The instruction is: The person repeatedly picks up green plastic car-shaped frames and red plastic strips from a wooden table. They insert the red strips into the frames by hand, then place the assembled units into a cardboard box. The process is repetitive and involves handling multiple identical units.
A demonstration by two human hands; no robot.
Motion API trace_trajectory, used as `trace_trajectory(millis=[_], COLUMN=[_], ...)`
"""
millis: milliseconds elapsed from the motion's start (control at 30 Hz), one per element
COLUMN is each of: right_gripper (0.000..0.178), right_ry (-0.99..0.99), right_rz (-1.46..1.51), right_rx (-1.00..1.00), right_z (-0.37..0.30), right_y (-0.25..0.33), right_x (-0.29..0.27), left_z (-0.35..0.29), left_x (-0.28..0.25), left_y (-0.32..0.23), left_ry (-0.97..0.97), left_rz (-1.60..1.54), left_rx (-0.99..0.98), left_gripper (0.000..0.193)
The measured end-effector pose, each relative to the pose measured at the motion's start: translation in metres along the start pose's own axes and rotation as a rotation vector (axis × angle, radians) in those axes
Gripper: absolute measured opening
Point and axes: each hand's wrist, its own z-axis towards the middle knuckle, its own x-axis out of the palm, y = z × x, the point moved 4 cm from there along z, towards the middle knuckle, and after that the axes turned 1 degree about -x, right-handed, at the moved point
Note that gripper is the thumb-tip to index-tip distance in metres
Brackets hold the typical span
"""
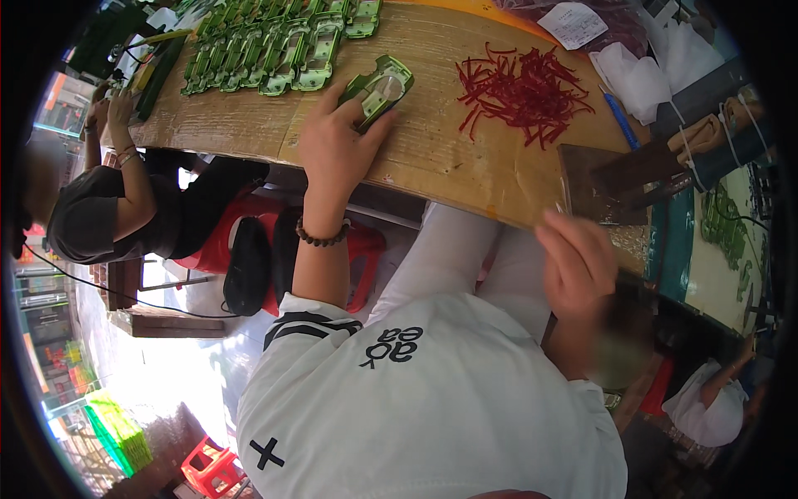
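One right hand (580,259) hangs at the near edge of the table (432,133), fingers bent together; blur hides whether they hold anything. One left hand (339,143) grips a single green part (384,90), thumb and fingers around its near end, on the tabletop: a glossy, oblong frame, paler inside, with one round silvery disc. To its right lie one blue pen (619,121) and one heap of red strips (528,96), too tangled to count. Beyond, left, stand overlapping rows of green frames (266,51), well over ten.
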Motion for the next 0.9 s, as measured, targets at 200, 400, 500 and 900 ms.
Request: trace_trajectory(millis=[200,400,500,900], right_gripper=[0.021,0.008,0.009,0.018], right_ry=[0.332,0.535,0.587,0.700], right_rz=[-0.122,-0.134,-0.138,-0.024], right_rx=[-0.069,-0.095,-0.218,-0.341], right_z=[0.049,0.051,0.054,0.053], right_y=[-0.038,-0.049,-0.046,-0.051], right_x=[0.095,0.096,0.093,0.105], left_z=[-0.010,-0.021,-0.022,-0.061], left_x=[-0.010,-0.016,-0.018,-0.029], left_y=[0.005,0.012,0.011,-0.037], left_ry=[-0.050,-0.117,-0.121,-0.001], left_rz=[-0.073,-0.134,-0.165,-0.905], left_rx=[0.006,-0.035,-0.106,-0.239], left_gripper=[0.035,0.035,0.036,0.038])
